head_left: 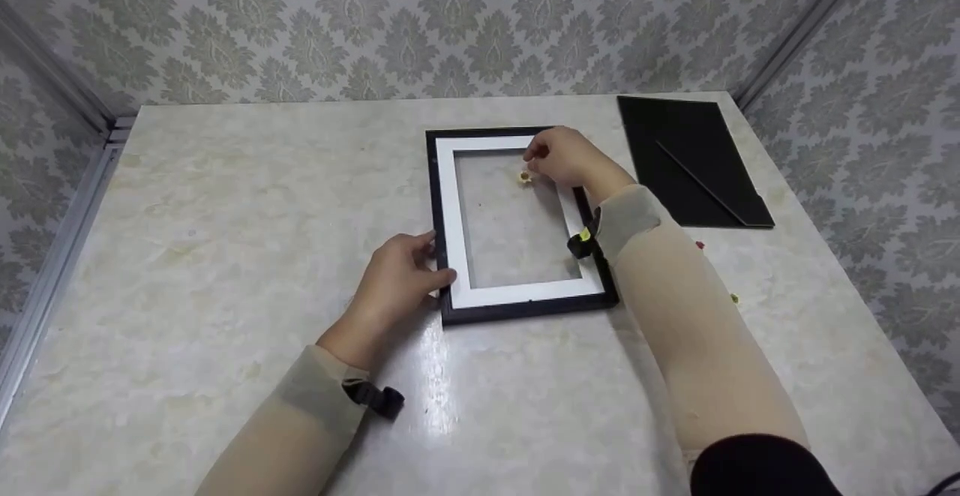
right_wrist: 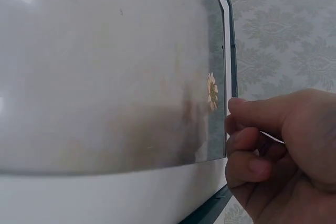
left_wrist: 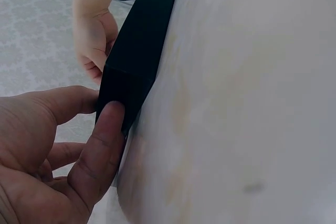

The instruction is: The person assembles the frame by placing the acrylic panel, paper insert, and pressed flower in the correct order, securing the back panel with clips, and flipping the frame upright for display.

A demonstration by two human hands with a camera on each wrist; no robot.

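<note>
A black picture frame [head_left: 525, 305] with a white mat [head_left: 448, 203] around a clear pane lies on the table. My left hand [head_left: 394, 275] grips its left side; in the left wrist view its thumb [left_wrist: 105, 140] and fingers pinch the black edge. A small dried flower [right_wrist: 212, 92] with pale petals is on the pane near the frame's far edge. Over the upper right corner hovers my right hand [head_left: 562, 157], fingers bent. In the right wrist view, a small gap separates its fingertips [right_wrist: 237, 104] from the flower, and nothing shows between them.
A black board [head_left: 645, 128] lies at the back right, with a thin dark strip [head_left: 701, 182] across it. Beside my right forearm are a small red piece [head_left: 700, 244] and a small green piece [head_left: 734, 298]. Patterned walls [head_left: 450, 31] bound the table.
</note>
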